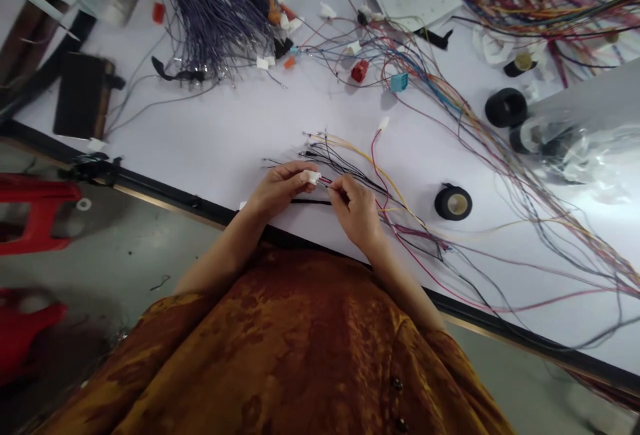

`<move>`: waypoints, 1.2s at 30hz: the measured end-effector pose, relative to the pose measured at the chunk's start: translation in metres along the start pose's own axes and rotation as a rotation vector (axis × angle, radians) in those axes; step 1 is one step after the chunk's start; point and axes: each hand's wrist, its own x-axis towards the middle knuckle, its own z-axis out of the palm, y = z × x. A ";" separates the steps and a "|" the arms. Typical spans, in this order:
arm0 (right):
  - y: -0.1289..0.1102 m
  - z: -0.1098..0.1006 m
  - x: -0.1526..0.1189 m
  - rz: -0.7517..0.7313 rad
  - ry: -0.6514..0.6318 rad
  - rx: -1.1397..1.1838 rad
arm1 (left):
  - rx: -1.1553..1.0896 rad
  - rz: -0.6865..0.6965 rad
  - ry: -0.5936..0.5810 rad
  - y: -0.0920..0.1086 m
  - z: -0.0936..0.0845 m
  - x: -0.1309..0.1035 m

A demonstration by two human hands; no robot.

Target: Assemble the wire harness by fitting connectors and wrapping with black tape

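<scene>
Near the table's front edge, my left hand point(281, 189) pinches a small white connector point(312, 177) between thumb and fingers. Just to its right, my right hand point(354, 207) is closed on a thin dark wire point(324, 183) whose end is at the connector's right side. A red wire also runs into the connector. Black and yellow wires point(367, 149) lie loose behind my right hand. A red wire point(373, 155) with a white plug point(383, 123) on its end curves up beyond them. Whether the dark wire's tip is inside the connector is too small to tell.
A black tape roll point(453, 202) lies right of my right hand. Behind are a purple wire bundle point(213, 11), a red connector point(359, 71) and a blue connector point(399, 82). A phone point(83, 95) lies at the left. Long coloured wires point(500, 155) cross the right side.
</scene>
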 end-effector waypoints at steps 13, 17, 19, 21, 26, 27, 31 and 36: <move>0.003 0.001 0.001 -0.006 -0.036 0.023 | 0.134 0.105 -0.043 0.002 0.000 -0.001; 0.002 0.004 -0.003 -0.061 -0.046 -0.194 | 0.193 0.115 -0.034 0.001 -0.004 -0.002; 0.004 0.007 -0.004 -0.090 -0.044 -0.270 | 0.218 0.118 -0.036 0.001 -0.005 -0.003; 0.007 0.009 -0.005 -0.117 -0.040 -0.310 | 0.242 0.125 -0.039 0.000 -0.006 -0.003; 0.012 0.012 -0.005 -0.111 -0.093 -0.309 | 0.313 0.134 -0.047 0.000 -0.008 -0.004; 0.013 0.012 -0.005 -0.096 -0.111 -0.292 | 0.324 0.135 -0.045 -0.001 -0.007 -0.004; 0.016 0.013 -0.007 -0.076 -0.114 -0.209 | 0.342 0.136 -0.035 0.000 -0.005 -0.005; 0.021 0.017 -0.009 -0.098 -0.063 -0.177 | 0.357 0.138 -0.045 0.002 -0.002 -0.006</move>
